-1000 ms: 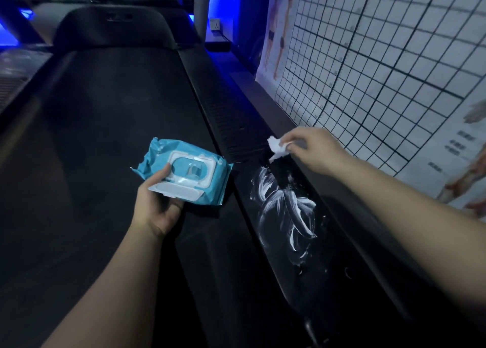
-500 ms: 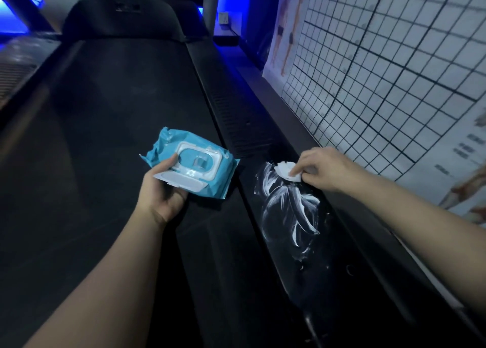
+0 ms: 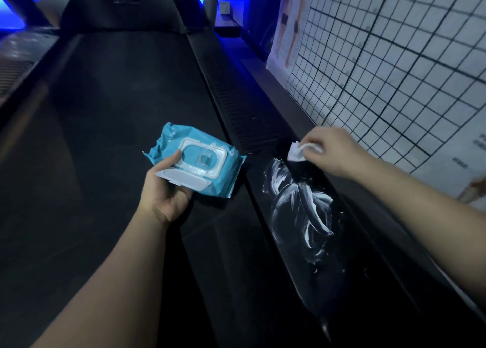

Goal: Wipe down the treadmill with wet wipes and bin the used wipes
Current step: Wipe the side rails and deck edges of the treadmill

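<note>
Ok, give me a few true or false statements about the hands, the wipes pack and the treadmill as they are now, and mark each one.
1. The left hand holds the blue wipes pack. True.
2. The pack's lid is closed. False: the white flap hangs open.
3. The right hand pinches a crumpled white wipe. True.
4. The white smears lie on the running belt. False: they are on the right side rail, beside the belt.
5. A gridded chart hangs to the right of the treadmill. True.
</note>
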The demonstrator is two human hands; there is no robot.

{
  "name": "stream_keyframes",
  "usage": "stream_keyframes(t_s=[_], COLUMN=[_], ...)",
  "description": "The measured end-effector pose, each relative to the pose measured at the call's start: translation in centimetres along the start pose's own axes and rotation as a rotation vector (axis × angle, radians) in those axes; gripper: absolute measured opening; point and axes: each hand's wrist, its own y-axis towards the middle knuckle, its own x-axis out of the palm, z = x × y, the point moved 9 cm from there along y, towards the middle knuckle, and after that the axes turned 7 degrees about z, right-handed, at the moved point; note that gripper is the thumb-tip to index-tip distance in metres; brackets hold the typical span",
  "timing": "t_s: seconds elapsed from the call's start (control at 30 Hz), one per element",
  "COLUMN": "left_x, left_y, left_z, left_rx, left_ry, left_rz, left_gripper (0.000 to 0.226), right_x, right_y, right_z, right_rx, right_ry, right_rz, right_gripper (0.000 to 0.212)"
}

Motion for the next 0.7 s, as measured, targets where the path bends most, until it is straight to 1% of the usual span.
stream_keyframes(t_s=[0.07,0.17,0.27,0.4,0.53,0.63,0.7], left_x=[0.1,-0.2,-0.1,0.2,0.4,0.2,0.1], left_y=[0.1,0.4,0.6,0.1,-0.1,0.1,0.0], left_z=[0.1,0.0,0.0,0.2,0.2,0.3,0.2], left_rx=[0.002,0.001,0.002,0.006,0.001,0.015,0.029], left_ry=[0.007,0.005,-0.003,-0.018,-0.02,-0.018,-0.022], left_rz=[0.003,-0.005,-0.02,-0.001,-0.001,-0.006,-0.003], left_gripper=[0.026,0.028,0.031,0.031,0.03,0.028,0.028], right_x=[1.4,1.3,0.8,0.3,0.5,0.7,0.5], right_y=[-0.9,-2.6,-4.1,-4.2,-5.8,-7.4,-7.7], right_z=[-0.9,-1.1,-1.3,-1.5,-1.7,-1.7,-2.0], right_rx=[-0.096,-0.198,-0.282,-0.26,-0.258,-0.293,-0.303], right_ry=[-0.041,-0.036,0.009,0.036,0.074,0.042,0.011], right_rz=[-0.031,0.046,0.093,0.054,0.035,0.036,-0.012], right_gripper=[0.023,0.032,0.033,0.028,0.027,0.03,0.029])
